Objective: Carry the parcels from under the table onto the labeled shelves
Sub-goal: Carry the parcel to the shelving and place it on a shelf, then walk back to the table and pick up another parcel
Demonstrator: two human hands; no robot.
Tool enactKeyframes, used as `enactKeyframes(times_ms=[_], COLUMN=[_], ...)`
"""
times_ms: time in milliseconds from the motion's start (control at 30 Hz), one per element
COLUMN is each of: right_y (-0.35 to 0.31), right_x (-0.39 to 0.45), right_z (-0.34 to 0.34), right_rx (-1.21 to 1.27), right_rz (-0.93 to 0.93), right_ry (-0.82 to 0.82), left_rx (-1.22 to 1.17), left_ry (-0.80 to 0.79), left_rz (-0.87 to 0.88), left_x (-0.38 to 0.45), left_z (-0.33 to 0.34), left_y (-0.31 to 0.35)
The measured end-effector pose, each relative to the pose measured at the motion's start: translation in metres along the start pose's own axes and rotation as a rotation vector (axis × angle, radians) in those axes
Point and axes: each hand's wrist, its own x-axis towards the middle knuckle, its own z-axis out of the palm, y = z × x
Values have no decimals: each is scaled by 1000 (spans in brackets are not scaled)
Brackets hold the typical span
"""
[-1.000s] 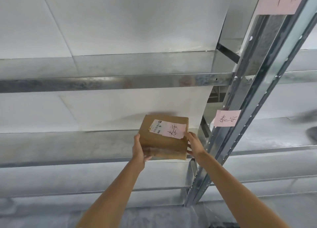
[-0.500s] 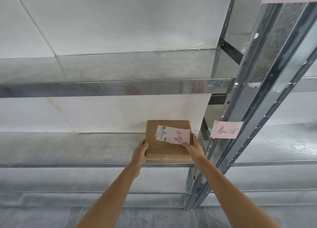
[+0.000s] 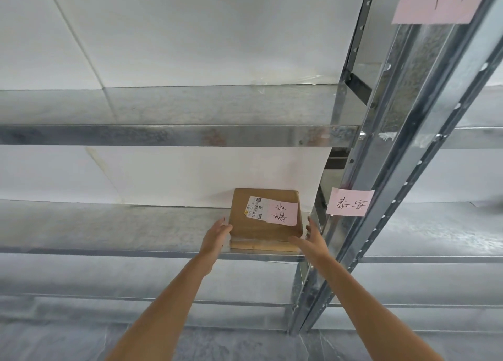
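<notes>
A flat brown cardboard parcel (image 3: 261,224) with a white barcode sticker and a pink handwritten note lies on the middle metal shelf (image 3: 109,227), close to the right upright. My left hand (image 3: 216,237) is at the parcel's left edge with fingers spread, just touching its corner. My right hand (image 3: 313,239) is at the parcel's front right corner, fingers apart, not gripping. A pink shelf label (image 3: 349,202) on the upright post carries the same writing as the parcel's note.
The galvanised upright post (image 3: 386,170) runs diagonally at the right. Another shelf (image 3: 163,135) sits above, and lower shelves below. A second pink label (image 3: 438,0) is stuck higher on the post. A white wall lies behind; grey floor below.
The parcel went from held in the air to resting on the middle shelf. Both hands have loosened and drawn slightly off its sides.
</notes>
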Motion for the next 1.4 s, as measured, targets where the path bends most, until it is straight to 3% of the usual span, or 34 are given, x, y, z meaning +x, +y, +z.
enactKeyframes(times_ms=[267,500,833,1400], right_y=[-43,-96,-152,-167], right_x=[-36,-73,-137,-335], right_z=[10,87,311,710], right_rx=[-303,-572,-788,-962], right_rz=[-263,-433,-697,-1139], right_ry=[73,-60,-405,-1149], left_rx=[12,46,379,365], left_ry=[57,151,460,1020], left_rz=[131,206,126,-387], left_x=[-40,-68,-134,-322], left_z=[-40,-117,-333,-634], left_y=[22,25,-34,-211])
